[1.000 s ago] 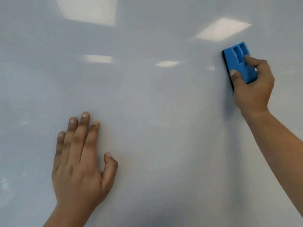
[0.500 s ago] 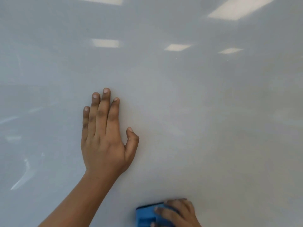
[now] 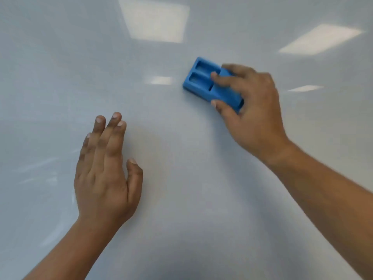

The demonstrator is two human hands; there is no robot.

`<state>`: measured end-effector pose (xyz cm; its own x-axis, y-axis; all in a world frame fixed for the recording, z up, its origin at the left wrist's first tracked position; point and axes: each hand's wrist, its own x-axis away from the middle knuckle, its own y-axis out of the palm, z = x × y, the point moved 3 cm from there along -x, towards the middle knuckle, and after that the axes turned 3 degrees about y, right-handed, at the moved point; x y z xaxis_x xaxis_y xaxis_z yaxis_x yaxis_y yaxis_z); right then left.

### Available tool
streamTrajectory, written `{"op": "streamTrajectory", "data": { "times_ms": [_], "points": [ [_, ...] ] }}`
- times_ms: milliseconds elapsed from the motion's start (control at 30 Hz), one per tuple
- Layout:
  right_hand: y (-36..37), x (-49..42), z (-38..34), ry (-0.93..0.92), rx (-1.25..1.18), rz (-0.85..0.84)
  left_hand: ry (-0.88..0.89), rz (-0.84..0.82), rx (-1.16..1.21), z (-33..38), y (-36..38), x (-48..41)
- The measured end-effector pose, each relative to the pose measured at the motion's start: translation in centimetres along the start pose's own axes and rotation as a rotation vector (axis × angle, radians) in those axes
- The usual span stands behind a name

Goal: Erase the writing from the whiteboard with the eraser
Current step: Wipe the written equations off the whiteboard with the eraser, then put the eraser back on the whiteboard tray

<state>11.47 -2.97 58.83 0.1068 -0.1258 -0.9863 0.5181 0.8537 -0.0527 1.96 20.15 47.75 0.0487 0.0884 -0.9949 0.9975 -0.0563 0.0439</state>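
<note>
The whiteboard (image 3: pixel 181 199) fills the whole view, glossy and pale grey, and I see no writing on it. My right hand (image 3: pixel 252 110) grips a blue eraser (image 3: pixel 201 79) and presses it flat against the board at upper centre-right, its long axis tilted to the upper left. My left hand (image 3: pixel 107 174) rests flat on the board at lower left, fingers together and pointing up, thumb out to the right. It holds nothing.
Reflections of ceiling light panels (image 3: pixel 155 19) show on the board's upper part. Faint smear marks (image 3: pixel 40 168) lie left of my left hand.
The eraser went from upper right down to the bottom edge of view, and is back up at upper centre-right. My left hand stays pressed on the board.
</note>
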Motion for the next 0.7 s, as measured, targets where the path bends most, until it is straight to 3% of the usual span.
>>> {"op": "streamTrajectory", "data": {
  "times_ms": [100, 200, 300, 433, 567, 700],
  "points": [
    [1.0, -9.9, -0.1, 0.165, 0.021, 0.073, -0.044, -0.001, 0.087, -1.1, -0.2, -1.0],
    [3.3, -11.6, -3.5, 0.061, 0.075, 0.009, -0.135, -0.015, 0.204, -1.9, -0.3, -0.1],
    [5.4, -4.7, -7.4, -0.185, 0.062, -0.152, -0.113, -0.025, 0.287, -2.4, -0.9, 1.7],
    [5.6, 9.4, -8.5, -0.375, 0.014, -0.314, 0.034, -0.133, 0.370, -2.8, -1.5, 3.9],
    [4.5, 19.9, -8.0, -0.420, 0.009, -0.398, 0.170, -0.264, 0.282, -2.8, -1.5, 6.5],
    [3.0, 20.7, -9.0, -0.335, -0.045, -0.413, 0.144, -0.294, 0.260, -0.6, -2.4, 8.4]
  ]
}}
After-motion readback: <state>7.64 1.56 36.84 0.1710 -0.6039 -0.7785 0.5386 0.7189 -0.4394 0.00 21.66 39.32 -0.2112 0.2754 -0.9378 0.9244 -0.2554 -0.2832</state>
